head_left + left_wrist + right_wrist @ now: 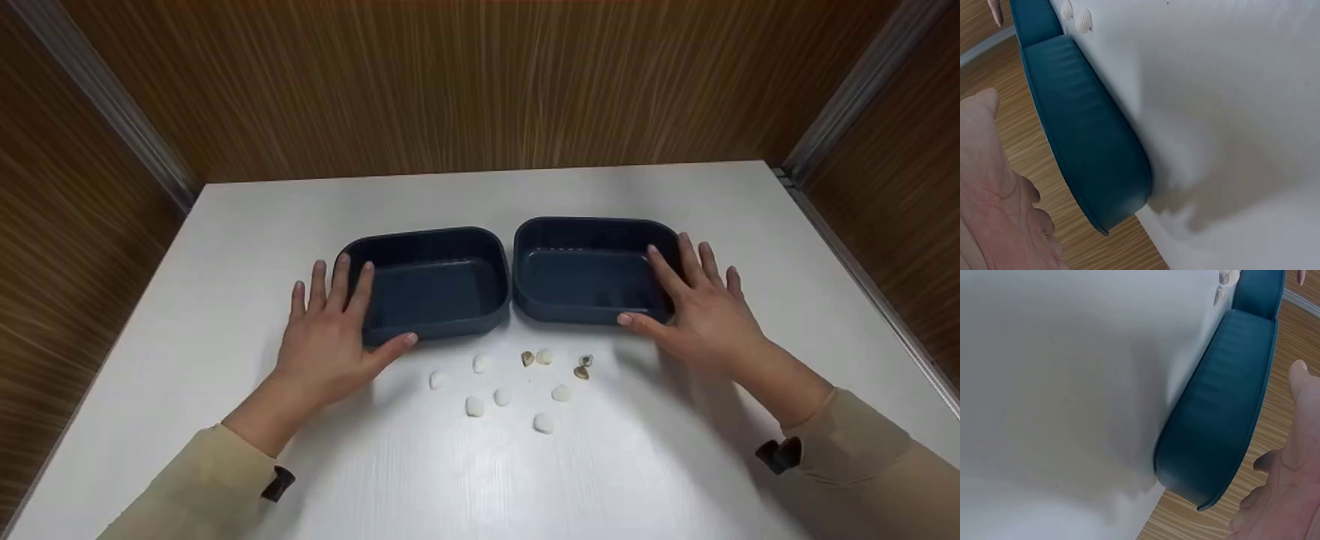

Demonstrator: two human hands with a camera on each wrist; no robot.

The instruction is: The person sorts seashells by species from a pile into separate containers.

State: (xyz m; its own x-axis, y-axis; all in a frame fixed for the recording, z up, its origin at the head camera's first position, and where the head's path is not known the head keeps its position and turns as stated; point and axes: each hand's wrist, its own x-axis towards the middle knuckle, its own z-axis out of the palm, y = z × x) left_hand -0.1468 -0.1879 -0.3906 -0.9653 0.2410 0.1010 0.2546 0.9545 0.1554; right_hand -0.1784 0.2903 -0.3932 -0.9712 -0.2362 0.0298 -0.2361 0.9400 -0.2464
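Observation:
Two dark blue rectangular trays stand side by side: a left tray (431, 329) and a right tray (574, 313). My left hand (326, 349), fingers spread and straight, hovers over the left tray's outer end. Spread the same way, my right hand (709, 319) is over the outer end of the right tray. Both wrist views show bare palms, with the left palm (994, 191) and the right palm (1292, 484) holding nothing. Several white shells (544, 424) lie scattered in front of the trays, ridged in the left wrist view. Among them are a few small brown shells (582, 373).
A white table (465, 487) carries everything. Wood-grain panels (480, 90) rise behind it and at both sides, with metal strips (112, 97) at the corners. Dark straps (780, 455) show at the cuffs of both beige sleeves.

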